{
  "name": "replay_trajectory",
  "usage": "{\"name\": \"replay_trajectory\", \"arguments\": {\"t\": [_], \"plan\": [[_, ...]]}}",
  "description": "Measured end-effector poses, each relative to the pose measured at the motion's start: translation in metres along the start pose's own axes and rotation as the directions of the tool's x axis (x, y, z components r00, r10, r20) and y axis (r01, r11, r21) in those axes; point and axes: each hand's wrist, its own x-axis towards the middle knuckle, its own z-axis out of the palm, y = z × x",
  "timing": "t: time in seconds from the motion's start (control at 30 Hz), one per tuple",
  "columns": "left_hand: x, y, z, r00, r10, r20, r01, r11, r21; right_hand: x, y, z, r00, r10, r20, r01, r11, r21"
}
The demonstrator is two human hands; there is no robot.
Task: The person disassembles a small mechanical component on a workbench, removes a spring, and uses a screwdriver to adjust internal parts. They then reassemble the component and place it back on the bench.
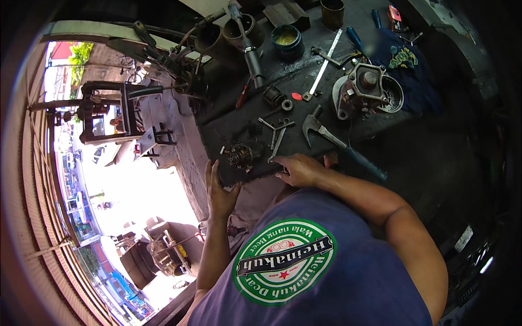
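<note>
My left hand (221, 196) is at the near left corner of the dark workbench (244, 108), fingers raised and thumb spread away. Close beyond it lies a small round mechanical part with copper-coloured pieces (241, 156). My right hand (300, 170) rests at the bench's front edge with bent fingers, thumb apart from the index finger. Its index fingertip meets the near end of a slim wrench (278, 142); I see no grip around it. A three-armed wrench (276, 127) lies across the far end of that tool. Right of these is a claw hammer (326, 134) with a dark handle.
A metal housing (359, 89) stands at the right beside a dark cloth (405, 65). Farther back are a steel ruler (326, 65), a tub of yellowish grease (286, 41), a red-handled screwdriver (243, 95) and several cans. A press frame (111, 111) stands off to the left.
</note>
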Motion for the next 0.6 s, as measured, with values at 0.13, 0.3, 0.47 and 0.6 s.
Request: {"name": "replay_trajectory", "arguments": {"t": [0.13, 0.3, 0.47, 0.6], "plan": [[-0.014, 0.002, 0.011, 0.997, -0.075, -0.031, 0.074, 0.997, -0.019, 0.008, 0.004, -0.003, 0.997, -0.024, 0.074, 0.025, 1.000, -0.011], [-0.011, 0.005, 0.018, 0.998, -0.026, -0.057, 0.026, 1.000, -0.006, 0.010, 0.005, -0.007, 0.995, 0.001, 0.103, 0.000, 1.000, -0.008], [0.038, -0.002, 0.002, 0.978, 0.197, 0.062, -0.203, 0.973, 0.109, 0.042, -0.004, 0.014, 0.991, -0.097, -0.092, 0.088, 0.991, -0.096], [0.079, -0.009, -0.007, 0.917, 0.343, 0.206, -0.371, 0.921, 0.120, 0.082, -0.007, 0.045, 0.958, -0.168, -0.234, 0.157, 0.986, -0.063]]}}
